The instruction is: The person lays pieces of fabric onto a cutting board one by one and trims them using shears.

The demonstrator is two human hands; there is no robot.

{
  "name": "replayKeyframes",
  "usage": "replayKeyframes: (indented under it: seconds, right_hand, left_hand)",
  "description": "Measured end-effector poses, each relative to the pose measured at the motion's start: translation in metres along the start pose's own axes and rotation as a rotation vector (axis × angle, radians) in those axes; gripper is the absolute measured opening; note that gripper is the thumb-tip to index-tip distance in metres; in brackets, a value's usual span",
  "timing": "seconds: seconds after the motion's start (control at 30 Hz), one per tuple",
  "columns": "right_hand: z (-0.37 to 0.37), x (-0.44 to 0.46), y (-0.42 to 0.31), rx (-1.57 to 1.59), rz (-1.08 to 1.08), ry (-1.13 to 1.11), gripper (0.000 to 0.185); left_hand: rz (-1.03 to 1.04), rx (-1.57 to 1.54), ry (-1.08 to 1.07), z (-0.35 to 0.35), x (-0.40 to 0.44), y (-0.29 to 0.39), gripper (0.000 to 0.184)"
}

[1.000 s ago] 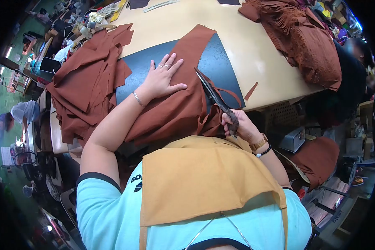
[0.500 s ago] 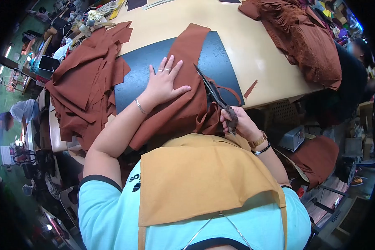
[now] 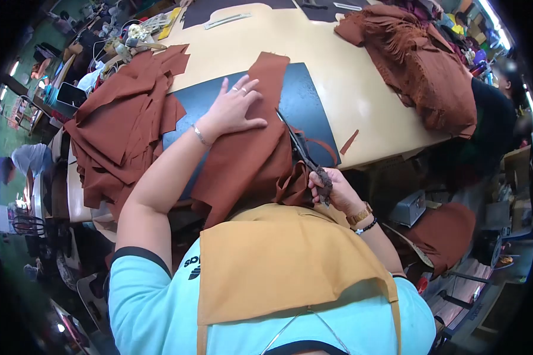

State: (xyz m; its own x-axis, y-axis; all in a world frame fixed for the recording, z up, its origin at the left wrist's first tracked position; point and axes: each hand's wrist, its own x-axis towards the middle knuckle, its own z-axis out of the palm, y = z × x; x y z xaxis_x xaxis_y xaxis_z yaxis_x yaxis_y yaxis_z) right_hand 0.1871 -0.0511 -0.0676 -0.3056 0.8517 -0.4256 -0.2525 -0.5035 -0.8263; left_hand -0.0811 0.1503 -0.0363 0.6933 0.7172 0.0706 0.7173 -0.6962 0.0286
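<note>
A rust-brown sheet of cloth or thin leather (image 3: 249, 148) lies across a dark board (image 3: 311, 92) and hangs toward my apron. My left hand (image 3: 236, 109) is over the sheet's left part, palm down with fingers apart, holding nothing; whether its fingertips press on the sheet I cannot tell. In my right hand (image 3: 337, 192) are dark scissors (image 3: 299, 142) with wrapped handles. Their long blades point away from me along the sheet's right edge. Narrow offcuts (image 3: 323, 148) curl beside the blades.
A pile of rust-brown pieces (image 3: 124, 112) covers the table's left side. Another heap with ragged edges (image 3: 420, 71) lies at the right. A loose sliver (image 3: 349, 142) rests on the pale table (image 3: 361, 94). Brushes and tools (image 3: 145, 44) stand at the back left.
My left hand has drawn slightly left and its fingers have bent a little. The sheet's far end sits lower in view. The scissors remain in my right hand at the sheet's right edge.
</note>
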Motion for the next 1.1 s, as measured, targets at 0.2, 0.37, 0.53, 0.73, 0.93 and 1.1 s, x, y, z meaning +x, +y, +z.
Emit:
replayKeyframes:
  seconds: [0.2,0.37,0.53,0.73,0.93,1.1]
  right_hand:
    - [0.003,0.000,-0.007,-0.019,0.028,-0.010,0.031]
    - [0.003,0.004,-0.003,0.002,0.007,0.033,0.027]
    - [0.004,-0.002,0.000,-0.047,-0.027,0.025,0.027]
    - [0.004,0.001,-0.005,-0.005,-0.001,0.019,0.029]
    - [0.006,0.000,-0.002,-0.010,-0.019,0.054,0.028]
    - [0.004,-0.003,0.002,-0.003,-0.026,0.032,0.027]
  left_hand:
    - [-0.035,-0.019,0.006,0.029,-0.008,0.003,0.091]
    - [-0.076,-0.054,0.055,0.029,-0.017,0.013,0.095]
    - [-0.175,-0.028,0.068,0.038,-0.021,0.022,0.097]
    - [-0.186,-0.026,0.075,0.036,-0.027,0.037,0.098]
    - [-0.221,-0.012,0.077,0.039,-0.030,0.042,0.096]
    - [-0.264,-0.019,0.059,0.038,-0.032,0.050,0.096]
